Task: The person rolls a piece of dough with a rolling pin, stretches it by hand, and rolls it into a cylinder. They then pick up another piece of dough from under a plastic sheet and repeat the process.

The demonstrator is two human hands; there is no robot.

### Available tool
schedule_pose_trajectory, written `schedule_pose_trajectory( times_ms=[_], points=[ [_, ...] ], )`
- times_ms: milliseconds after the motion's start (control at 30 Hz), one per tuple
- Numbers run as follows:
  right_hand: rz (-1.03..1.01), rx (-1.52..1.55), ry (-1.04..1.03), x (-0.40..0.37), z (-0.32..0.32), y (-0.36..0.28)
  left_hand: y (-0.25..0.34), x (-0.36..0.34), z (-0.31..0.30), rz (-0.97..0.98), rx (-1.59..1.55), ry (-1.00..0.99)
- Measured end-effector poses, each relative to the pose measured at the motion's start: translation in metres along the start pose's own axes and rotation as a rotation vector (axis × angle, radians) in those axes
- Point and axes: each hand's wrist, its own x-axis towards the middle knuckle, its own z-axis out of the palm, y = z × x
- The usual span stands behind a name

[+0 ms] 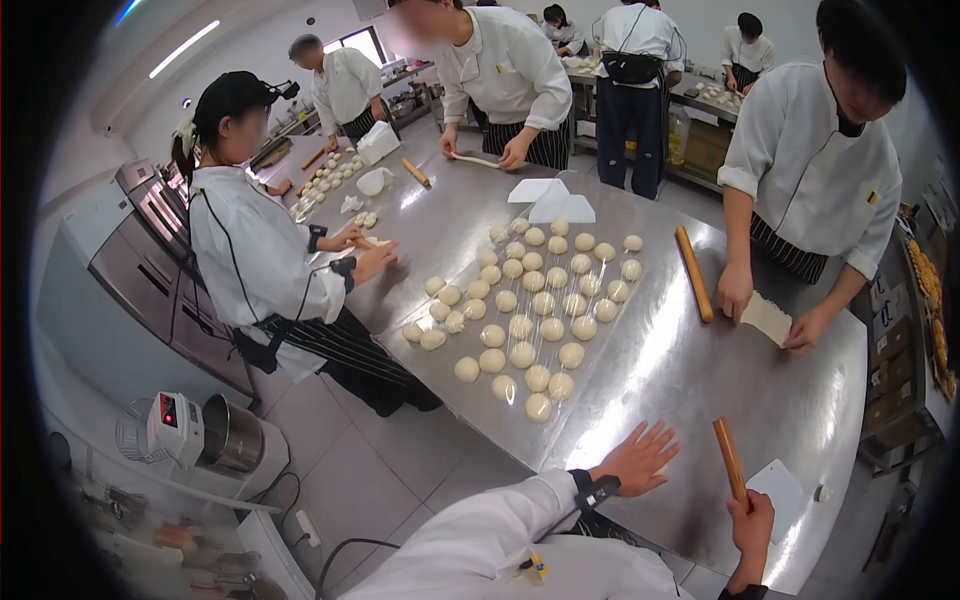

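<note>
My left hand (637, 461) lies with fingers stretched out over the steel table's near edge. A small pale bit, apparently dough, shows beside its palm; the rest under the hand is hidden. My right hand (752, 522) is closed around the lower end of a wooden rolling pin (730, 460), which points up and away from me. Right beside that hand, a white dough scraper (780, 492) lies on the table. Many round dough balls (542, 303) sit under clear plastic film beyond my left hand.
The steel table (640, 400) is shared with co-workers. Opposite, a person stretches a flat dough sheet (767, 318) beside another rolling pin (692, 273). White scrapers (560, 205) lie behind the dough balls. A mixer (215, 435) stands at lower left.
</note>
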Motion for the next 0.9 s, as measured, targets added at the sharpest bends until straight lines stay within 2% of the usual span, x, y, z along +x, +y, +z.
schedule_pose_trajectory(
  times_ms=[100,200,233,267,300,333,367,400,433,500,533,567,600,633,700,767,833,900],
  points=[
    [-0.037,0.031,-0.005,-0.005,-0.005,-0.006,0.002,0.002,-0.001,-0.014,-0.005,0.009],
    [-0.078,0.09,0.029,-0.002,0.004,-0.004,-0.001,0.006,-0.013,-0.043,-0.019,-0.103],
    [-0.158,0.023,0.026,0.0,0.003,-0.003,-0.001,0.009,-0.012,-0.054,-0.055,-0.137],
    [-0.183,0.022,0.045,0.0,0.005,-0.009,-0.007,0.009,-0.002,-0.07,-0.121,-0.084],
    [-0.181,-0.019,0.033,-0.001,0.005,-0.018,-0.012,0.009,0.003,-0.104,-0.279,0.028],
    [-0.2,-0.011,0.032,-0.003,0.004,-0.029,-0.023,0.006,0.01,-0.253,-0.655,0.082],
    [-0.176,-0.053,0.04,-0.005,0.007,-0.029,-0.028,0.004,0.013,-0.376,-1.309,0.36],
    [-0.162,-0.037,0.024,-0.007,0.008,-0.039,-0.054,0.005,0.041,-0.349,-1.182,0.685],
    [-0.24,-0.083,0.047,-0.008,0.017,-0.035,-0.04,-0.018,-0.006,-0.525,-1.043,0.715],
    [-0.373,-0.173,0.062,-0.001,0.041,-0.037,-0.04,-0.051,-0.016,-0.453,-0.636,0.844],
    [-0.411,-0.225,0.042,-0.001,0.052,-0.046,-0.03,-0.059,-0.027,-0.449,-0.643,0.828],
    [-0.396,-0.226,0.038,0.001,0.061,-0.056,-0.019,-0.065,-0.042,-0.267,-0.32,0.724],
    [-0.47,-0.263,0.006,0.004,0.071,-0.067,-0.014,-0.067,-0.048,-0.083,-0.002,0.612],
    [-0.546,-0.297,-0.03,0.007,0.078,-0.075,-0.013,-0.066,-0.044,-0.084,-0.009,0.602],
    [-0.508,-0.297,-0.125,0.013,0.093,-0.08,-0.015,-0.065,-0.035,-0.118,0.148,0.224],
    [-0.466,-0.296,-0.209,0.012,0.104,-0.073,-0.022,-0.065,-0.025,-0.13,0.123,0.195],
    [-0.577,-0.475,0.179,0.004,0.104,-0.06,-0.023,-0.061,-0.022,-0.143,0.087,0.169],
    [-0.528,-0.516,0.191,0.006,0.108,-0.054,-0.018,-0.058,-0.02,-0.172,0.059,0.199]
  ],
)
